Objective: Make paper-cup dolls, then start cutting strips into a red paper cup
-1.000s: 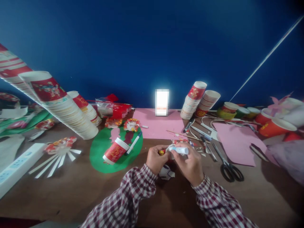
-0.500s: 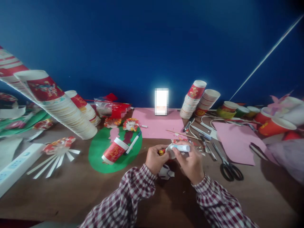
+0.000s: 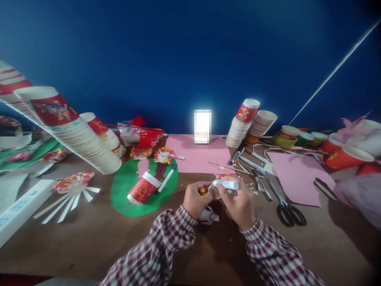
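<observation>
A deep blue wall (image 3: 190, 59) fills the upper half of the frame, and below it runs my brown table (image 3: 89, 246), crowded with craft things. Paper cups are everywhere: a long leaning stack of cups (image 3: 68, 135) at the left, two shorter stacks (image 3: 251, 127) right of centre, one red cup (image 3: 143, 189) lying on its side on a green paper disc (image 3: 125, 194), and loose red and green cups (image 3: 347, 157) at the far right; I cannot see what is inside them. Low in the centre, my left hand (image 3: 195, 202) is curled shut around a small red and yellow cut-out piece (image 3: 203, 191), and my right hand (image 3: 239, 204) pinches a white glue stick (image 3: 228, 184) lying sideways, its tip touching that piece. A white paper scrap (image 3: 209, 216) lies just beneath my hands. Pink paper sheets (image 3: 293, 174) lie to the right, black-handled scissors (image 3: 287, 210) overlapping their near edge, with pens and thin sticks just beyond my knuckles. A white power strip (image 3: 18, 210) sits at the lower left.
</observation>
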`<state>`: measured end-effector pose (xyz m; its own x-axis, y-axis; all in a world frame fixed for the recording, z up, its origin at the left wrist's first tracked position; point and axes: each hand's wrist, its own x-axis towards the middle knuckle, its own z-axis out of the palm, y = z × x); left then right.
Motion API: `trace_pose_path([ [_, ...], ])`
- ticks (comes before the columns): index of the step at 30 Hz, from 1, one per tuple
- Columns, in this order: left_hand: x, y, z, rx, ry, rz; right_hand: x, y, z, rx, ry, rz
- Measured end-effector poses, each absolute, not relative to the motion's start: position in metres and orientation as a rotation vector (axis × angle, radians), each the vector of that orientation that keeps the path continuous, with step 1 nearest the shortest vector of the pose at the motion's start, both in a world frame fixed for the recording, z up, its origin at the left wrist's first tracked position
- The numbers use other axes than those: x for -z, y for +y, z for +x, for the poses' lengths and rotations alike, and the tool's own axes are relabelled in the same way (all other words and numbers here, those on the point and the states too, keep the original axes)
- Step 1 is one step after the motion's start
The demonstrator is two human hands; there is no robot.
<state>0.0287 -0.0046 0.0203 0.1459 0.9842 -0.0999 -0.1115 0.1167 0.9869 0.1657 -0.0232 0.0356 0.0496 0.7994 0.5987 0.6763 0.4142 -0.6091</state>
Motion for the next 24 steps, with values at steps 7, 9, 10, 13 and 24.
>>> trace_pose_path([
  [7,-0.0189,-0.0039,0.0285,-1.08,1.082,1.053,-0.0364,-0.0239,0.1652,-0.2,-1.719,-1.262],
  [9,-0.0193,-0.0037,0.0286,-1.086,1.091,1.048,-0.0354,-0.0235,0.1652,-0.183,-1.686,-1.287],
  [10,-0.0199,-0.0037,0.0287,-1.089,1.095,1.049,-0.0351,-0.0233,0.165,-0.178,-1.672,-1.297],
  [13,-0.0223,-0.0039,0.0291,-1.087,1.09,1.048,-0.0347,-0.0232,0.1642,-0.199,-1.673,-1.294],
  [24,-0.0197,-0.0034,0.0295,-1.084,1.114,1.048,-0.0357,-0.025,0.1681,-0.247,-1.563,-1.318],
])
